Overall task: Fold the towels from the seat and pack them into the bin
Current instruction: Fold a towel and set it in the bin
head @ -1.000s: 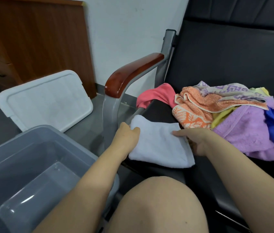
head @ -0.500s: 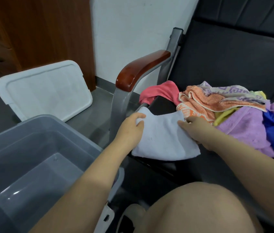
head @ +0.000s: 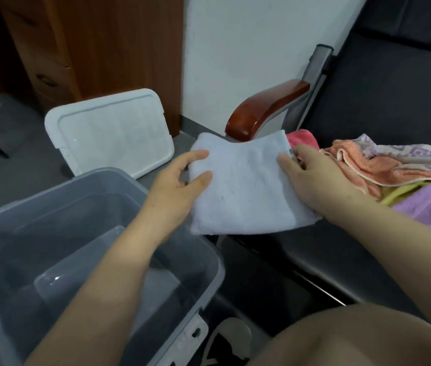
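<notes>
Beside one grey bin (head: 210, 256), left hand (head: 174, 186) and right hand (head: 315, 180) grip one towel (head: 243, 188).

One folded white towel (head: 241, 186), five loose towels (head: 362, 165), one grey bin (head: 119, 173), one white lid (head: 111, 133), one wooden armrest (head: 267, 107)

Both hands hold a folded white towel (head: 241, 186) between them. The left hand (head: 180, 180) pinches its left edge and the right hand (head: 312, 178) grips its right edge, thumb on top. The towel hides part of the wooden armrest (head: 267, 104), just beside the grey bin (head: 204, 249). A white lid (head: 108, 130) sits behind the bin. Coloured towels (head: 394, 165) lie heaped on the black seat (head: 341, 260).
</notes>
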Action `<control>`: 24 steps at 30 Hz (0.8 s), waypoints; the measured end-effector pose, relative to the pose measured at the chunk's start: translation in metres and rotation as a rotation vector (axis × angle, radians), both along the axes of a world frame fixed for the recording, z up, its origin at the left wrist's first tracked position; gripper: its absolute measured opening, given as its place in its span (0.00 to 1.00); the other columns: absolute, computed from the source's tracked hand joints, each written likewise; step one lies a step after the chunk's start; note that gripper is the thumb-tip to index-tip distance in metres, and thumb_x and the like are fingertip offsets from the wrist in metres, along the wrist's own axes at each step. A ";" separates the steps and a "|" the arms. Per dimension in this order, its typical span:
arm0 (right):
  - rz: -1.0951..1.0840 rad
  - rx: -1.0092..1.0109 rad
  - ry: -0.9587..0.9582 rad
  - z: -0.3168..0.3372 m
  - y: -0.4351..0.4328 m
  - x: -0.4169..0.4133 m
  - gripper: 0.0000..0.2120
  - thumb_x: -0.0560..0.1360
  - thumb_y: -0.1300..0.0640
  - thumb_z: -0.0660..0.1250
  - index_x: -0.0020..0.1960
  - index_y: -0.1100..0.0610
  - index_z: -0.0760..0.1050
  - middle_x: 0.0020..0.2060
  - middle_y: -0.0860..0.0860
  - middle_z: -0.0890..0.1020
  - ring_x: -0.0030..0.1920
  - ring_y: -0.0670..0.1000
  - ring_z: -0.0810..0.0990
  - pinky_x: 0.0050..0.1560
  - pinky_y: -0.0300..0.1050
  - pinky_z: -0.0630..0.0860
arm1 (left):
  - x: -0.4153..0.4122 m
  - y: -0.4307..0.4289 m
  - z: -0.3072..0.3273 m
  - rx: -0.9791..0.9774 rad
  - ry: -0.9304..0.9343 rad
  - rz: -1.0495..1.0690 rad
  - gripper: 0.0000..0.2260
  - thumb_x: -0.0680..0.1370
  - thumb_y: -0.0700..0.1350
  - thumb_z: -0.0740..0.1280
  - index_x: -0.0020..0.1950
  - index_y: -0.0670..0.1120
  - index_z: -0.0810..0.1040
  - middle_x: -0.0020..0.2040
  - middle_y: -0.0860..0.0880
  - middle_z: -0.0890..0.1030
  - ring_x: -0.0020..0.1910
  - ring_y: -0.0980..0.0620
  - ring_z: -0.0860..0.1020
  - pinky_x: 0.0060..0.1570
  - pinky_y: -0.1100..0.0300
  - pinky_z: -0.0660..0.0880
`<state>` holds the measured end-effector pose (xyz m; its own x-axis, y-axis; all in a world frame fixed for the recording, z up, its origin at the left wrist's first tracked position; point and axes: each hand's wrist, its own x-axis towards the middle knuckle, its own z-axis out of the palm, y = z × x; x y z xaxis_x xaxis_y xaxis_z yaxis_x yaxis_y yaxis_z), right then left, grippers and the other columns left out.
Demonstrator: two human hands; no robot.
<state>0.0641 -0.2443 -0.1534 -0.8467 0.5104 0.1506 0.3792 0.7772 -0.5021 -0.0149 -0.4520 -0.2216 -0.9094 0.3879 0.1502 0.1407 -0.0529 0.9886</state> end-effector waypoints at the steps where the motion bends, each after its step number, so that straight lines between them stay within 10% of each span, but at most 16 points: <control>1: 0.029 -0.017 0.003 -0.004 -0.009 -0.011 0.16 0.83 0.45 0.56 0.58 0.55 0.73 0.38 0.48 0.74 0.35 0.44 0.70 0.33 0.38 0.61 | -0.004 -0.009 -0.004 0.004 -0.017 0.029 0.14 0.81 0.46 0.69 0.65 0.58 0.78 0.66 0.60 0.76 0.52 0.74 0.77 0.47 0.73 0.77; 6: 0.157 -0.079 -0.033 -0.029 -0.054 -0.054 0.16 0.84 0.46 0.55 0.65 0.55 0.70 0.38 0.47 0.73 0.35 0.43 0.70 0.33 0.37 0.64 | -0.019 -0.055 -0.030 -0.091 -0.031 0.170 0.14 0.81 0.45 0.69 0.65 0.56 0.78 0.65 0.60 0.77 0.59 0.66 0.77 0.59 0.64 0.76; 18: 0.345 -0.323 -0.337 -0.170 -0.169 -0.110 0.11 0.82 0.50 0.61 0.56 0.58 0.72 0.44 0.49 0.74 0.50 0.55 0.74 0.46 0.42 0.64 | -0.014 -0.155 -0.139 -0.402 -0.374 0.488 0.16 0.81 0.42 0.63 0.68 0.54 0.76 0.61 0.57 0.72 0.56 0.54 0.72 0.44 0.73 0.68; 24: 0.368 -0.353 -0.580 -0.233 -0.195 -0.093 0.14 0.82 0.55 0.58 0.63 0.61 0.70 0.56 0.57 0.78 0.50 0.56 0.74 0.48 0.44 0.67 | 0.012 -0.168 -0.185 -0.426 -0.540 0.591 0.15 0.80 0.40 0.61 0.64 0.52 0.77 0.64 0.46 0.77 0.53 0.47 0.76 0.58 0.55 0.75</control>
<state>-0.0292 -0.4392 -0.3860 -0.8648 0.1165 -0.4885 0.4059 0.7350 -0.5431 -0.0031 -0.6203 -0.4064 -0.8831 -0.2395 -0.4035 -0.4595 0.2666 0.8473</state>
